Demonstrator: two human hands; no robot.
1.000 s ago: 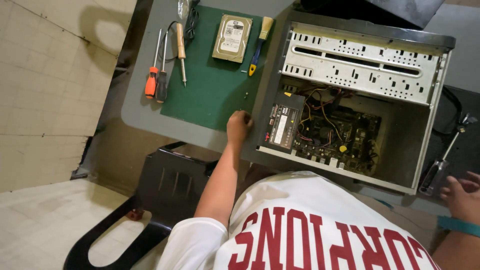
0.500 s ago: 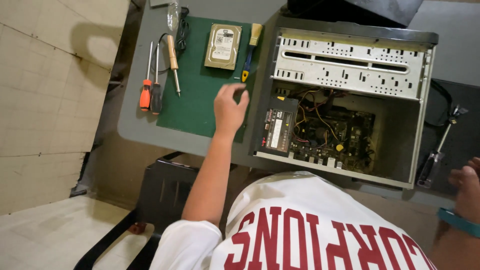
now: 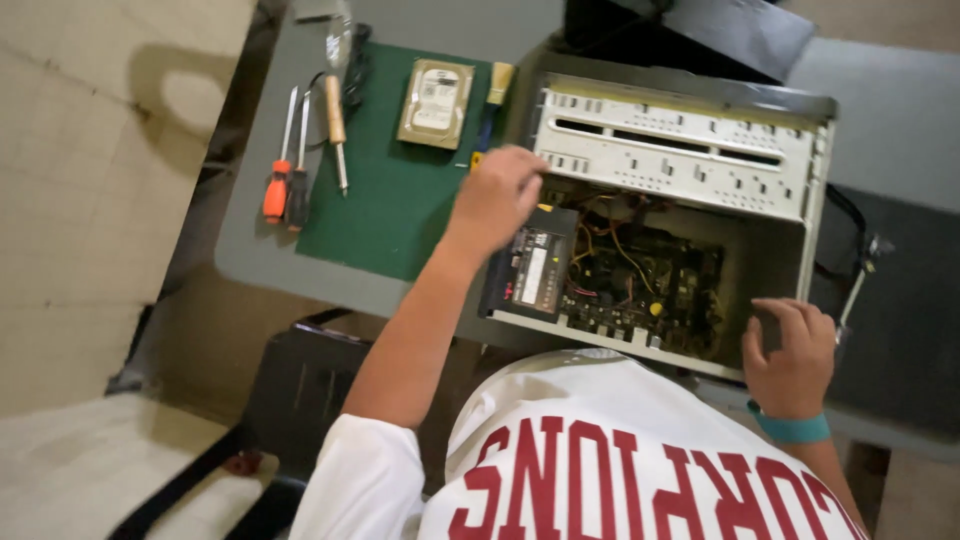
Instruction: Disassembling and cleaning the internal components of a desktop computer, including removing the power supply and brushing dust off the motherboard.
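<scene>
Seen from above, an open computer case [image 3: 690, 210] lies on a grey table [image 3: 250, 260]. The left hand [image 3: 497, 195], fingers loosely curled and holding nothing visible, hovers at the case's left edge, above a black part with a white rectangular label [image 3: 530, 268]. The right hand [image 3: 790, 350] rests spread on the case's near right corner. A hard drive with a pale label [image 3: 436, 103] lies on a green mat [image 3: 390, 190]. Half a second ago the left hand was lower over the mat, and the right hand was off at the frame's edge.
</scene>
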